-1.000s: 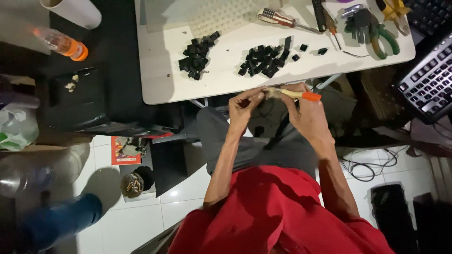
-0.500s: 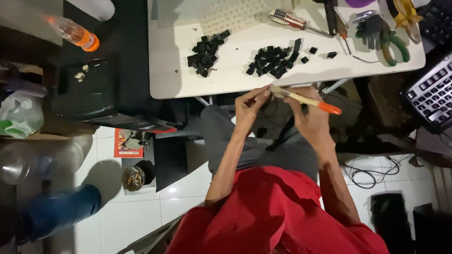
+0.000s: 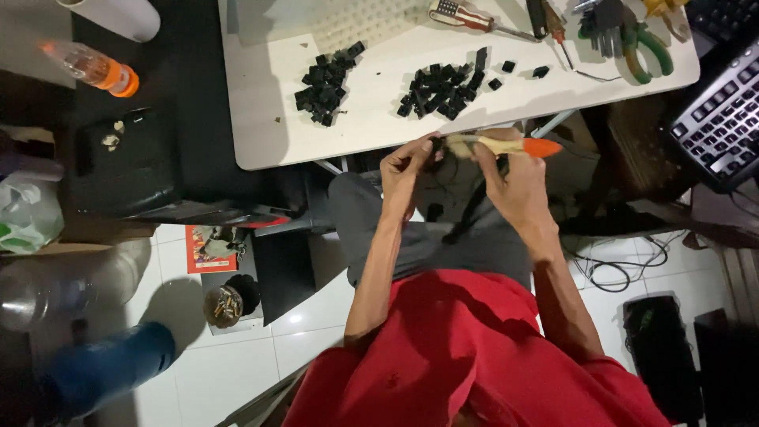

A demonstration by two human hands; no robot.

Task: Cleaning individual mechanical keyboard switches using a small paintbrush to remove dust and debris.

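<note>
Seen from above, person in red shirt w/ both hands raised just below the near edge of the white rectangular desk (image 3: 269, 119).

Right hand (image 3: 518, 186) is wrapped around a small brush with pale wooden handle and orange tip (image 3: 506, 146), held roughly level, orange end pointing right, bristle end toward the other hand.

Left hand (image 3: 407, 170) has fingers pinched narrow on a small dark item (image 3: 436, 145) right at the brush's bristle end; too small to tell what it is exactly. Hands nearly touching, both over the person's lap, not on the desk.

On the desk, near the hands: two heaps of small black plastic caps, left heap (image 3: 326, 83) & right heap (image 3: 444, 88), apart from each other, a few loose ones just right of the right heap. Behind them a pale perforated board (image 3: 364, 20).

Far right corner of the desk: green-handled pliers (image 3: 644, 47) and a screwdriver with patterned handle (image 3: 466, 16).

Right of the desk, a black keyboard with grey keys (image 3: 719, 119). Left, on a dark surface, a clear bottle with orange cap (image 3: 91, 67). Floor is white tile.
</note>
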